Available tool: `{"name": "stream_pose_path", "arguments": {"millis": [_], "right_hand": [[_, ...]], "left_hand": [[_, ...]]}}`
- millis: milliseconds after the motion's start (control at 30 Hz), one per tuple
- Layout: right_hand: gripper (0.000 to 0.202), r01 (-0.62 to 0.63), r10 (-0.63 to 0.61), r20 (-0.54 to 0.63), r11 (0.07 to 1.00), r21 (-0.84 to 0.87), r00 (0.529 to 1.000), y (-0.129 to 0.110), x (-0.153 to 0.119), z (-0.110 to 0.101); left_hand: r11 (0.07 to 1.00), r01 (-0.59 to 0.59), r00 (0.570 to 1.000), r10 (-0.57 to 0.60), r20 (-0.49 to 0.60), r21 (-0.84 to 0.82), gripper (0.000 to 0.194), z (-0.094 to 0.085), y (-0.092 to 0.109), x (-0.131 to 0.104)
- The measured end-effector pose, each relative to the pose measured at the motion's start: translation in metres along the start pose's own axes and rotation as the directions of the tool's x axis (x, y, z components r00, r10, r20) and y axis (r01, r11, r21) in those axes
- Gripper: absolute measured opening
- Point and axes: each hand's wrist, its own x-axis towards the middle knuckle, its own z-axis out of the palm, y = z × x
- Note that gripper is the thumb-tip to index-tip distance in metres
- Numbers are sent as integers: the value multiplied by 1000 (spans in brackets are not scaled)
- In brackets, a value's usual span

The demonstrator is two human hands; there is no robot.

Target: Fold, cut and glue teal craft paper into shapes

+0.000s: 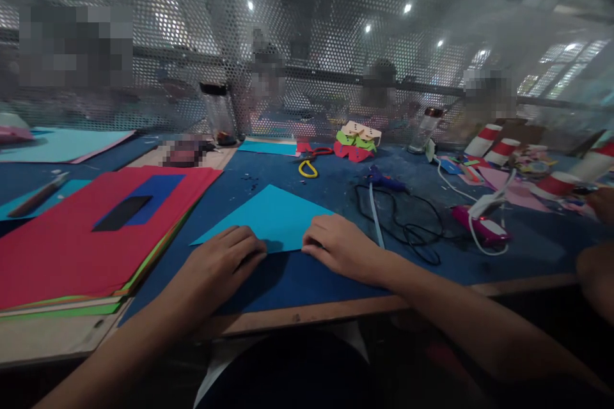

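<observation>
A sheet of bright blue paper [275, 214], folded into a triangle, lies on the table with its point facing away from me. My left hand [230, 255] is closed at its near left edge, fingertips curled on the fold. At the near right edge my right hand [338, 246] pinches the paper between thumb and curled fingers. Just beyond the paper lie scissors [309, 167] with yellow and red handles. To the right rests a blue glue gun [386, 180] with a black cord, and a pale strip [376, 214] lies below it.
A stack of red sheets [139, 236] fills the left, with blue and black pieces on top. Folded paper shapes [357, 140] and a glass jar [218, 115] stand at the back. A pink power strip [482, 227] lies right, near another person's hand [602, 204].
</observation>
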Motion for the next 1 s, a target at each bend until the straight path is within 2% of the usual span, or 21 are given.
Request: {"name": "stream_pose_path", "arguments": {"millis": [433,1000], "right_hand": [[14,10,-11,20,1000,27,1000,1,0,-1],[12,-1,0,17,998,65,1000,2,2,-1]], "left_hand": [[1000,17,1000,-17,9,-5,25,0,1,1],[998,49,999,-49,3,-46,28,-1,2,1]]}}
